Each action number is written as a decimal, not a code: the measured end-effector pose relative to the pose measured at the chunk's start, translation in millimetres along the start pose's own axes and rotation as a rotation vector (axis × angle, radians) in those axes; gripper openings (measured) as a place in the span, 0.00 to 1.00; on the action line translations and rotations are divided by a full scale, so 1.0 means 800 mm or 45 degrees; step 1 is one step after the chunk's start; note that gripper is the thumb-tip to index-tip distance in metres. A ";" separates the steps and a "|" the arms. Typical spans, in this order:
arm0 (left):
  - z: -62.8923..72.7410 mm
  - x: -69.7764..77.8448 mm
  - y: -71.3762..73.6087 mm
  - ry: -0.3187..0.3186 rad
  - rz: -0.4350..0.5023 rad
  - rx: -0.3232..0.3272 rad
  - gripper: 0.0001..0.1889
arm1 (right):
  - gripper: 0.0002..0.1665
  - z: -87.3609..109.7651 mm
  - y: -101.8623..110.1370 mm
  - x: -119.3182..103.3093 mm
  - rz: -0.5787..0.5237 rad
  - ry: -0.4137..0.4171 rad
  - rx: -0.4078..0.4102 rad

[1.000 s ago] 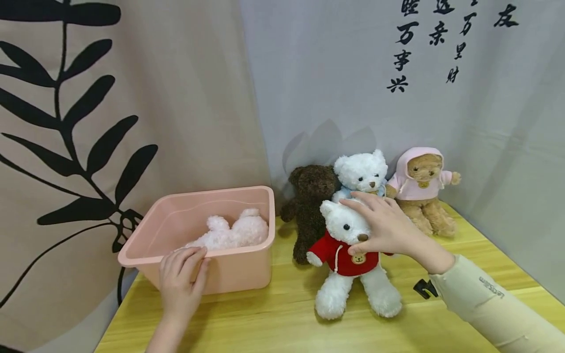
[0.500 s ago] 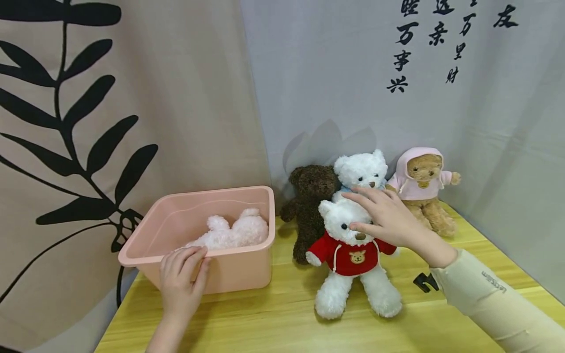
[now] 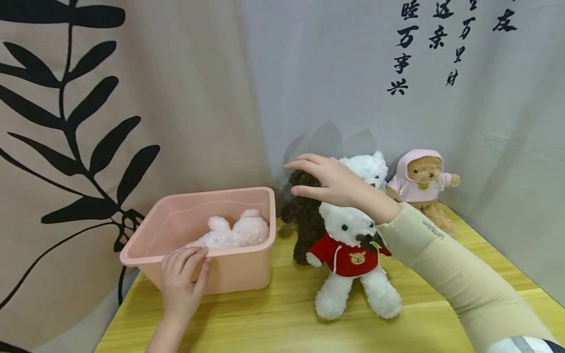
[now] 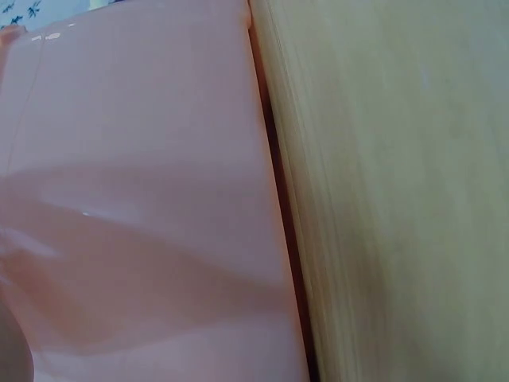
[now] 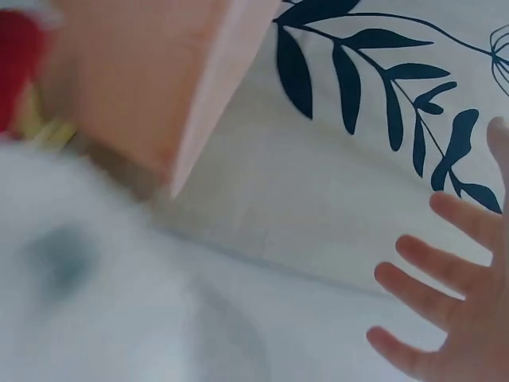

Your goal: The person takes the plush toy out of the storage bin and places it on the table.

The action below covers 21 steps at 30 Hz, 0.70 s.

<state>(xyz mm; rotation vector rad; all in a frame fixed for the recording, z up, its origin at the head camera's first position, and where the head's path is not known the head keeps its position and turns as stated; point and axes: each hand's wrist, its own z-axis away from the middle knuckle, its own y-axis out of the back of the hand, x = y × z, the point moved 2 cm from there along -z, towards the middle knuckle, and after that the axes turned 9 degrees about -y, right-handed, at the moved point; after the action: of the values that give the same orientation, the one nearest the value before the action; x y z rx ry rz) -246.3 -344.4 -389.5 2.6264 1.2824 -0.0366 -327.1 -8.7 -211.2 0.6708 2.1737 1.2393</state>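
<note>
My left hand [image 3: 184, 282] grips the front rim of a pink plastic tub [image 3: 240, 272], fingers bent over the edge and thumb on the outer side. A pale pink fluffy plush toy [image 3: 240, 231] lies inside the tub. With fingers straight and spread, my right hand [image 3: 333, 180] hangs over the dark brown teddy bear [image 3: 304, 238], overlapping its head in the head view; the right wrist view shows this hand [image 5: 457, 294] holding nothing. Under my right forearm sits a white teddy bear in a red hoodie [image 3: 346, 223], facing forward.
Behind stands another white teddy bear [image 3: 364, 164], partly hidden by my right wrist. A tan teddy bear in a pink hoodie [image 3: 423, 179] sits at the back right. The wooden table [image 3: 273, 323] meets a printed curtain [image 3: 212, 122] behind.
My right hand has moved left and up, from the red-hoodie bear's face to over the brown bear. The left hand keeps its place on the tub's rim.
</note>
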 end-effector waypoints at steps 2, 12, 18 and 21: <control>0.000 -0.001 0.002 -0.007 -0.001 -0.008 0.19 | 0.32 -0.032 -0.004 -0.013 -0.050 -0.012 -0.073; 0.003 -0.003 0.008 -0.031 -0.008 -0.009 0.18 | 0.28 -0.163 -0.084 -0.055 -0.370 -0.178 -0.342; 0.000 -0.002 0.010 -0.043 -0.010 0.002 0.17 | 0.29 -0.194 -0.147 -0.057 -0.629 -0.460 -0.535; -0.002 -0.002 0.010 -0.042 -0.019 -0.003 0.16 | 0.36 -0.191 -0.168 -0.059 -0.789 -0.699 -0.608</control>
<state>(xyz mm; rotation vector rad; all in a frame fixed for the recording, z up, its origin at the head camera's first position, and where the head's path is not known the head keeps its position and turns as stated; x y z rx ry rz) -240.8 -350.0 -386.4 2.6033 1.2906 -0.0805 -415.6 -193.0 -254.0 0.0895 1.3943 1.0165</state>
